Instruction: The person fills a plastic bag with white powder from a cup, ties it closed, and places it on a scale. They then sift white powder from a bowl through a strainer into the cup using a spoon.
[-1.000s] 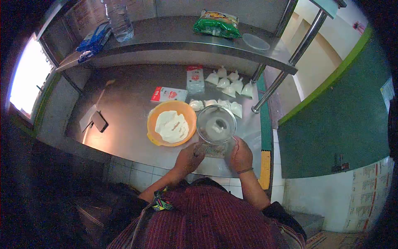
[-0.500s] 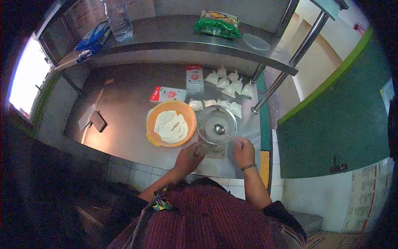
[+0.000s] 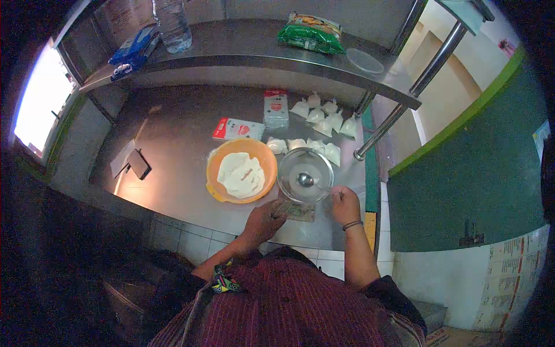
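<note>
A spoon with a round, shiny bowl (image 3: 305, 180) lies inside a see-through mixing bowl (image 3: 281, 192), which holds some white content. My right hand (image 3: 346, 206) is closed around the spoon's handle at the bowl's near right side. The mixing bowl rests on a flat scale (image 3: 302, 213), whose front sticks out toward me. By the scale's left edge is my left hand (image 3: 266, 222), its fingers curled together; what they grip, if anything, is hidden. To the left, an orange basin (image 3: 215, 189) holds a heap of white powder (image 3: 238, 175).
Behind the bowls stand several small tied bags of white powder (image 3: 324, 126) and two red-and-white packs (image 3: 276, 110). A phone-like device on a stand (image 3: 138, 163) is at left. Overhead, a metal shelf (image 3: 243, 49) carries a green bag (image 3: 312, 36) and a bottle (image 3: 174, 29).
The whole view has shifted slightly. My right hand has moved a little to the right, and the spoon's bowl stays inside the mixing bowl. My left hand keeps its place by the scale.
</note>
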A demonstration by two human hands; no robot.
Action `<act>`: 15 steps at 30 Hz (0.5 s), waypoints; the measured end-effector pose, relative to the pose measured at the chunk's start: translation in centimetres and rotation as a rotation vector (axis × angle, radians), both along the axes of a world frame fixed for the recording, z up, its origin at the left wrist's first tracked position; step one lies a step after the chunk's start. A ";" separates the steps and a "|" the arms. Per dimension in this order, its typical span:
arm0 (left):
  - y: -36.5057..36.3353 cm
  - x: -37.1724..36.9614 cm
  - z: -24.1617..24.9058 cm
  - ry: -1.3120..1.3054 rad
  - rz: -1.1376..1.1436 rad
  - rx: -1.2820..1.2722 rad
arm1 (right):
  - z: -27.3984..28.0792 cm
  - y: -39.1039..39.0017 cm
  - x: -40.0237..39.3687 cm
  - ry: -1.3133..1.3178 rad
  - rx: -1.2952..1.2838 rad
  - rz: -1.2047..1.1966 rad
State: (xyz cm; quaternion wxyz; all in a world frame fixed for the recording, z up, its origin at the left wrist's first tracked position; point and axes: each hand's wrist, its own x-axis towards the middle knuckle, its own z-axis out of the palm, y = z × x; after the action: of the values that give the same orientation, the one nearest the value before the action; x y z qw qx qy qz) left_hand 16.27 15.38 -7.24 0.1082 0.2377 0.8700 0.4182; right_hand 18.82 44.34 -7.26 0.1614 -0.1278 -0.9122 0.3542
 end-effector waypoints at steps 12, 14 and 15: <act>-0.3 0.4 -0.5 0.092 0.027 0.092 | 1.8 -0.3 -0.9 0.013 0.079 -0.004; -0.3 0.2 -1.0 0.122 -0.001 0.073 | 1.3 0.1 -1.1 0.016 0.116 -0.031; -0.3 0.0 -0.9 0.156 -0.028 0.051 | 0.5 0.3 -1.5 -0.060 0.073 0.020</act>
State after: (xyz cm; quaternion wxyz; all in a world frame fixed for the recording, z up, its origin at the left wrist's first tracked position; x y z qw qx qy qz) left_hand 16.31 15.12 -8.14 0.0397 0.2846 0.8613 0.4190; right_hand 17.35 44.67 -6.76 0.1348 -0.1230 -0.9302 0.3184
